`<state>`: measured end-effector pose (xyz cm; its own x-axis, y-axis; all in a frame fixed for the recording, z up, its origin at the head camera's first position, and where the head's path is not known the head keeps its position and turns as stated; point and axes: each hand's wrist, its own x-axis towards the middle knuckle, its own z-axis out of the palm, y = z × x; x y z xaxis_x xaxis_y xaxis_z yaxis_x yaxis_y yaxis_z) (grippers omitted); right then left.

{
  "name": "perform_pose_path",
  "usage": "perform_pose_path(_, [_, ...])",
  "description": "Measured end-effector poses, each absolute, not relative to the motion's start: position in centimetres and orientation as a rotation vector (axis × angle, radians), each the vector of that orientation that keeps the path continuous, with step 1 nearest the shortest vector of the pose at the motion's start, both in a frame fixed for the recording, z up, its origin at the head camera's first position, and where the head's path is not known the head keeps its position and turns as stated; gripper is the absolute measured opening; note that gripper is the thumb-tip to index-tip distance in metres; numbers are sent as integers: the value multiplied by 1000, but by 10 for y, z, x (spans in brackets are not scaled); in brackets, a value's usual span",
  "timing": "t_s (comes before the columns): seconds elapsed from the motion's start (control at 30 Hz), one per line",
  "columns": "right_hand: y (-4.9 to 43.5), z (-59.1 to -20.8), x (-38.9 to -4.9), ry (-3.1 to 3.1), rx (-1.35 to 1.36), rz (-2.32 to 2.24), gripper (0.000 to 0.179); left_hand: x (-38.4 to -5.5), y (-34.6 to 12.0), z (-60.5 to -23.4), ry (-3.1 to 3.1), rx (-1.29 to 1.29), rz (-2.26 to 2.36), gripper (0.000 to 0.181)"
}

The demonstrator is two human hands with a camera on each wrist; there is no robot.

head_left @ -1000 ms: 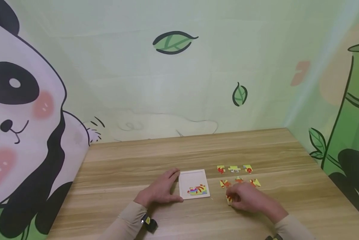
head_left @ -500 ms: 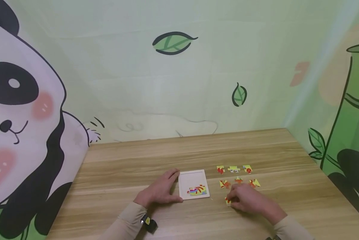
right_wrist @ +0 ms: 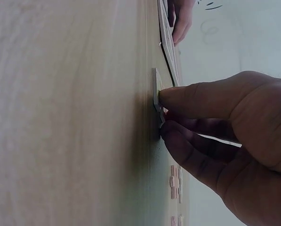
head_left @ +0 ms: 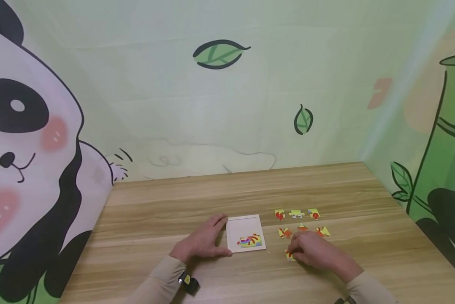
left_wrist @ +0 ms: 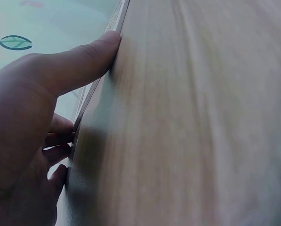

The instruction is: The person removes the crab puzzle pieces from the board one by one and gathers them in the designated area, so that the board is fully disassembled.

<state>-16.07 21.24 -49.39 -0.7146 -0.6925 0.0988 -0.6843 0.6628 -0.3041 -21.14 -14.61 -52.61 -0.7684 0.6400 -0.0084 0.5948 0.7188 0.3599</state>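
Observation:
A white square puzzle tray lies on the table, with joined colourful puzzle pieces in its lower right part. My left hand holds the tray at its left side, thumb at the near corner and fingers at the far one; in the left wrist view the thumb touches the tray's edge. To the right of the tray, my right hand pinches a yellow and red jigsaw piece low at the tabletop. In the right wrist view that jigsaw piece is tilted edge-on, partly hidden by the fingers.
Beyond the right hand lie two rows of loose jigsaw pieces, such as a red and yellow one and an orange one. The wooden table meets a green wall printed with leaves and a panda.
Over the last second my right hand turns and shifts the pinched jigsaw piece slightly, showing more of its face. The left hand and the tray stay in place.

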Motion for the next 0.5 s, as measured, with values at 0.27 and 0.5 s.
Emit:
perform_pose_path(0.27, [212, -495, -160, 2856, -1181, -504, 10, -211, -146, -525, 2791, 1017, 510, 104])
perform_pose_path(0.5, [212, -493, -160, 2865, -1160, -492, 9, -212, -146, -525, 2778, 1010, 513, 104])
